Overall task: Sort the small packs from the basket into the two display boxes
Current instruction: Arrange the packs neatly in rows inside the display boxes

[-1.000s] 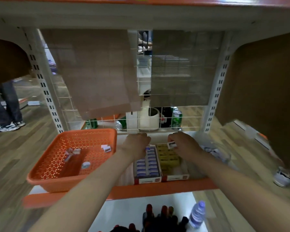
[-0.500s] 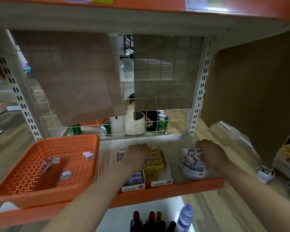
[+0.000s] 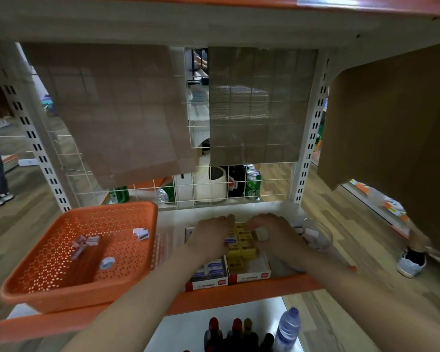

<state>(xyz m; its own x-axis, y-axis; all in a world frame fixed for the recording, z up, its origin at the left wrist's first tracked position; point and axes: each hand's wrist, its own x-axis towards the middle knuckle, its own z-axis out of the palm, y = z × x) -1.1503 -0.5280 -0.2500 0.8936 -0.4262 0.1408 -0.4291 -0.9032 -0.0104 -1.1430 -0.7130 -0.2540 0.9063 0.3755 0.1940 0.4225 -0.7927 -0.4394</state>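
In the orange basket [image 3: 69,299], left on the shelf: a few loose packs [image 3: 140,232] and a tape roll [image 3: 106,262]. In the left display box [image 3: 206,284], blue-white packs [image 3: 214,266]; in the right display box [image 3: 249,276], yellow packs [image 3: 239,252]. Back from the clear bowl [image 3: 320,232] since half a second ago: the right hand [image 3: 272,232], now over the yellow rows, pinching a small pale pack [image 3: 261,233]. Left hand [image 3: 208,237] palm-down over the boxes' rear, fingers bent; grip unclear.

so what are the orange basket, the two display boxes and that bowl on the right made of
Orange basket: moulded plastic, slightly glossy, judging by its perforated walls and rolled rim. Left display box and right display box: likely printed cardboard, matte, with thin red-and-white fronts. Bowl: clear, so plastic or glass; too blurred to tell which.
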